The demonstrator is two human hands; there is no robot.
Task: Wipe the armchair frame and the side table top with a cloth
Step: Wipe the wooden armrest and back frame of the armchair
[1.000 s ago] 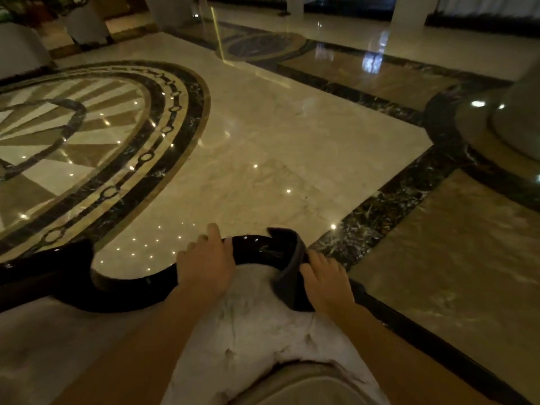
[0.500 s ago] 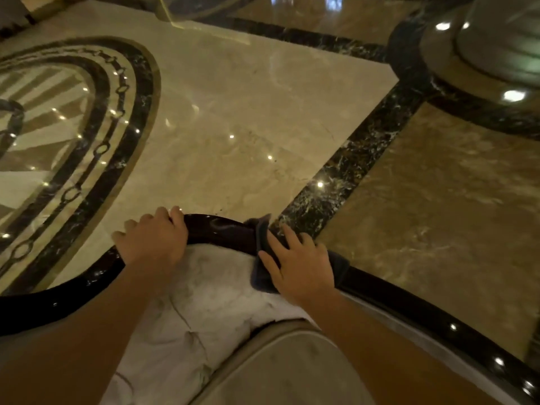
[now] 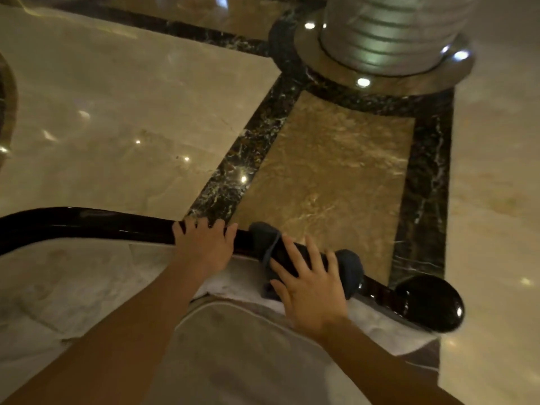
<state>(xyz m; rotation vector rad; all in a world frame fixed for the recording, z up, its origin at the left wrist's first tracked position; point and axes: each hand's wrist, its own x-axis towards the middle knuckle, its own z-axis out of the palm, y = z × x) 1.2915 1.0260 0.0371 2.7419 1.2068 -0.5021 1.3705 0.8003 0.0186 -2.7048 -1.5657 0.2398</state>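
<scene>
A: Where does the left hand (image 3: 204, 247) rest?

B: On the frame (image 3: 87, 225), a dark, glossy rail that curves along the top of the chair back. The fingers are curled over the far edge of the rail, close together, and the palm lies on its near side. It holds nothing else.

A: And the right hand (image 3: 312, 290)?

B: It lies flat on the cloth (image 3: 347, 267), fingers spread wide and extended, pressing the cloth down against the rail. The hand does not close around anything; the palm and fingers cover the middle of the cloth.

A: How does the cloth sit?

B: It is dark grey-blue and wraps over the rail, bunched at both ends, just right of the left hand. The two hands are near one another but apart.

A: What lies past the cloth?

B: The rail runs on to a rounded, polished end (image 3: 432, 305). Pale upholstery (image 3: 96, 285) fills the space below the rail, under both forearms. Beyond the rail is a marble floor (image 3: 140, 112) with dark bands, and a column base (image 3: 388, 36) at upper right.
</scene>
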